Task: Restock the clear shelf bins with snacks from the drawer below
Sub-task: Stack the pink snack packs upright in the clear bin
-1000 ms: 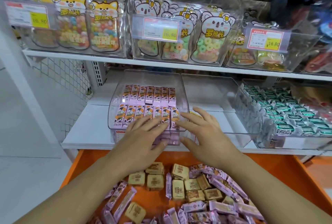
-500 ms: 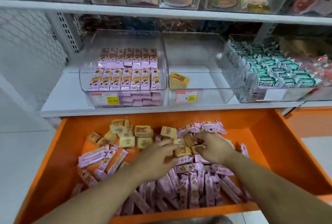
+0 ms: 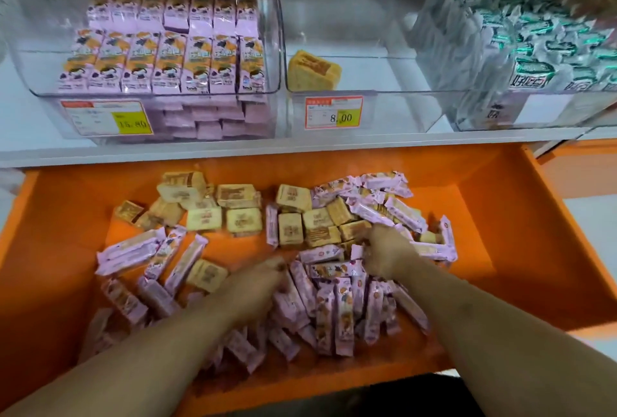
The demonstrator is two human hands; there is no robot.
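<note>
The orange drawer (image 3: 500, 249) is pulled out below the shelf and holds loose pink snack bars (image 3: 334, 313) and tan square snack packets (image 3: 240, 219). My left hand (image 3: 257, 283) reaches into the pink bars with its fingers curled down onto them; blur hides whether it grips any. My right hand (image 3: 387, 253) digs in where tan packets meet pink bars, fingers curled, with the end of a pink bar (image 3: 356, 251) sticking out of it. Above, the left clear bin (image 3: 43, 82) is packed with pink bars. The middle clear bin (image 3: 384, 96) holds one tan packet (image 3: 314, 71).
A right clear bin (image 3: 467, 116) holds green-and-white packets (image 3: 534, 49). Price tags (image 3: 334, 112) hang on the bin fronts. The white shelf edge (image 3: 300, 146) overhangs the drawer's back. The drawer's right part is bare orange floor.
Both hands left the pink-bar bin on the shelf and dropped into the drawer. They now sit closer to me among the pink bars. The view has tilted downward.
</note>
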